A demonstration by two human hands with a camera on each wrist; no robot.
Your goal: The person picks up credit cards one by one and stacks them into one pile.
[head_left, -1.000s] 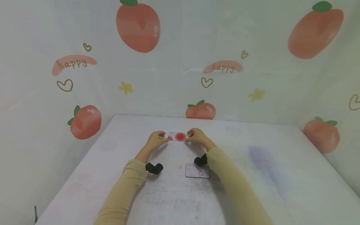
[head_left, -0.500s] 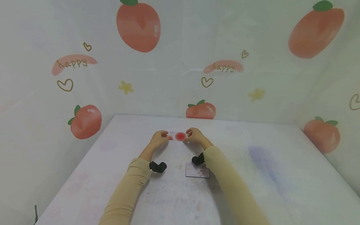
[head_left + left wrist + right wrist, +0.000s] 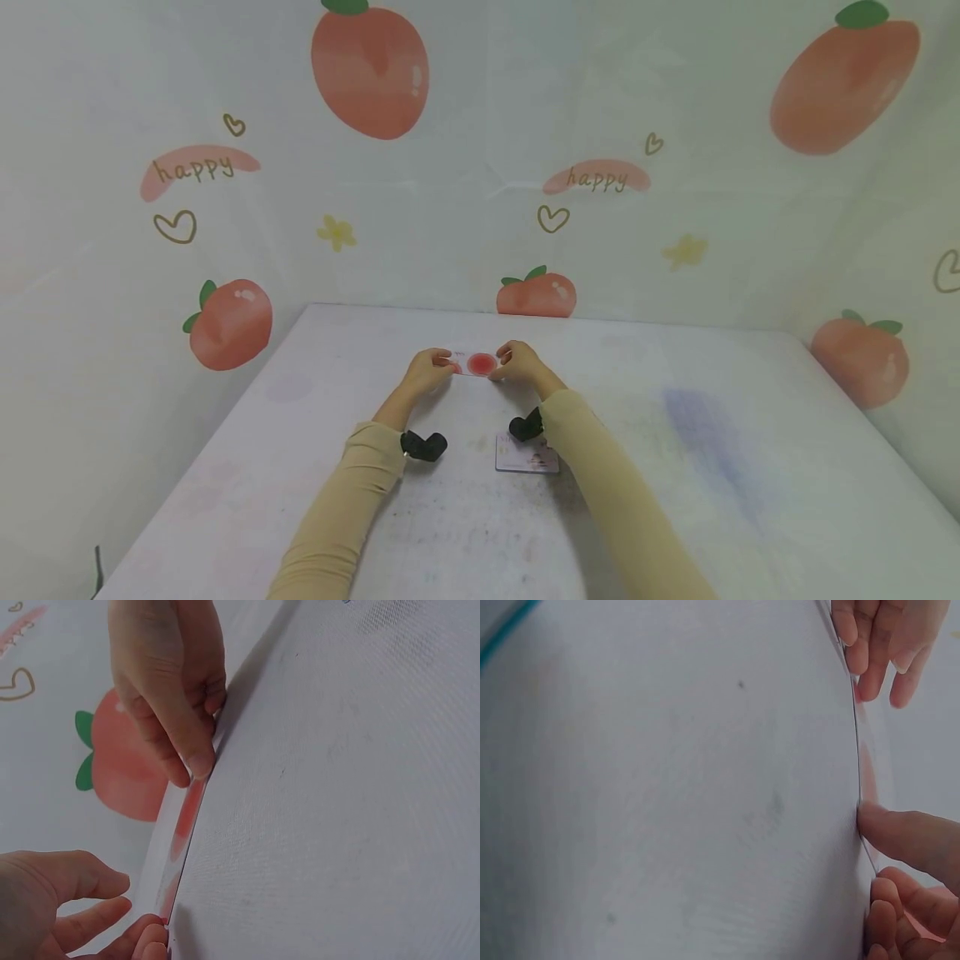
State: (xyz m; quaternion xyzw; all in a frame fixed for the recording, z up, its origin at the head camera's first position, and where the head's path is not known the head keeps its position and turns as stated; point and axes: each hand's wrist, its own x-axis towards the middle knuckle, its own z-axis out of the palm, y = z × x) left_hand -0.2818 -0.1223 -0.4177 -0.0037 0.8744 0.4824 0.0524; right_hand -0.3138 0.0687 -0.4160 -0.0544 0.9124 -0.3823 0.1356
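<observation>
A white card (image 3: 481, 364) with a red circle and smaller red print lies at the far middle of the table in the head view. My left hand (image 3: 426, 371) holds its left end. My right hand (image 3: 521, 363) holds the right end, thumb at the near edge. In the left wrist view the card (image 3: 182, 825) appears nearly edge-on between both hands. The right wrist view has my right hand's thumb (image 3: 911, 834) against the card's edge. A second pinkish card (image 3: 527, 458), thicker at its edge, rests nearer on the table, partly hidden by the right wrist camera.
The white table (image 3: 465, 517) has faint stains and a bluish smudge (image 3: 708, 446) on the right. Behind it hangs a white backdrop (image 3: 480, 125) printed with peaches, hearts and "happy". Black cameras (image 3: 424, 447) sit on both wrists. A thin dark cord (image 3: 97, 571) shows at lower left.
Both hands have moved slightly inward over the card's ends, the left more than the right. The card itself has stayed almost in the same place. The nearer card has not moved.
</observation>
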